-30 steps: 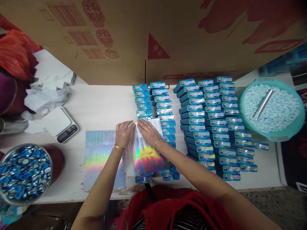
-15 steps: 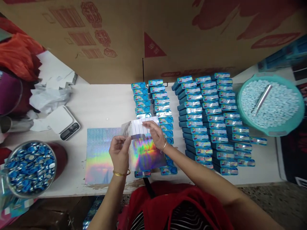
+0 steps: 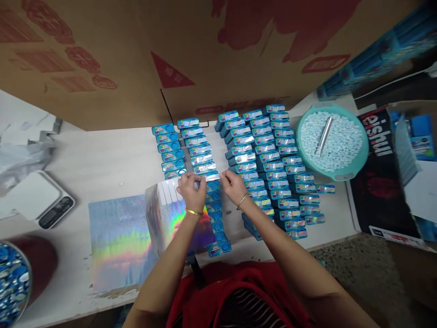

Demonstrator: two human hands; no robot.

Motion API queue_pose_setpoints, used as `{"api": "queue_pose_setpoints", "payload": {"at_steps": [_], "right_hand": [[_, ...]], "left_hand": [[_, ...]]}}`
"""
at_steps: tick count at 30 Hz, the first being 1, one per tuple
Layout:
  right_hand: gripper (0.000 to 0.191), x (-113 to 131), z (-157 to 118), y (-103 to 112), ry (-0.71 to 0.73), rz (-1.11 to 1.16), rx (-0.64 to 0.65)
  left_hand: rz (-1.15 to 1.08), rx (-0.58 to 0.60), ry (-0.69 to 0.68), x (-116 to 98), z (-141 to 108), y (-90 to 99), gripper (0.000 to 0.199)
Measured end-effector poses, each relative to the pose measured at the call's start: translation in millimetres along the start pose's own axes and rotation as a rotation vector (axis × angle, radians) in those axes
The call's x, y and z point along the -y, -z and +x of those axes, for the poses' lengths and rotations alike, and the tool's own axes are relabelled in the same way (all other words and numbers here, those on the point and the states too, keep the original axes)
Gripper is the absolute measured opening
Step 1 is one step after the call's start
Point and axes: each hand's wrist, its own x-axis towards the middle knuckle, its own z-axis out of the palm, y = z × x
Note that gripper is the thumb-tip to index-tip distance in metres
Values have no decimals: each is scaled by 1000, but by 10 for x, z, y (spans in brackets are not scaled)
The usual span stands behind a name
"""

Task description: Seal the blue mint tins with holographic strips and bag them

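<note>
A narrow shiny sticker strip (image 3: 212, 176) stretches between my two hands, above a row of small blue boxes (image 3: 214, 206). My left hand (image 3: 192, 190) pinches its left end, and my right hand (image 3: 233, 186) pinches the right end between thumb and fingers. Under my left wrist lies a holographic sticker sheet (image 3: 170, 210) with white strip gaps along its upper edge. Another holographic sheet (image 3: 118, 241) is flat on the table to the left. Whether the strip touches a box beneath it, I cannot tell.
Several more rows of blue boxes (image 3: 269, 157) stand to the right. Beyond them is a turquoise basin (image 3: 362, 146) of pale tablets with a metal scoop (image 3: 324, 136) on top. Leftward are a digital scale (image 3: 44, 198) and a tub (image 3: 41, 264) of blue-silver pieces. A large carton (image 3: 129, 59) walls the back.
My hands have moved from the sticker sheet to over the boxes, now with a strip between them. The sheet has been laid down. The camera view has turned to the right.
</note>
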Motion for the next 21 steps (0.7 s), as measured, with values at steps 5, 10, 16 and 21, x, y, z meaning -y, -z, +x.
{"api": "queue_pose_setpoints", "payload": {"at_steps": [5,10,16,21], "right_hand": [[25,-201,92,-75,39,-221,-14],[25,-270,134,-161,-2,-234,12],[27,-317,-1,-300,-52,12,-122],[39,-414,-147,-374,12,-4,-48]], "left_hand": [[163,15,-49,-3,-6,-168,14],[252,50,-56,14,-9,-220,13],[243,-16,33,-11,49,-193,43],[216,-12,40,-41,26,-258,50]]}}
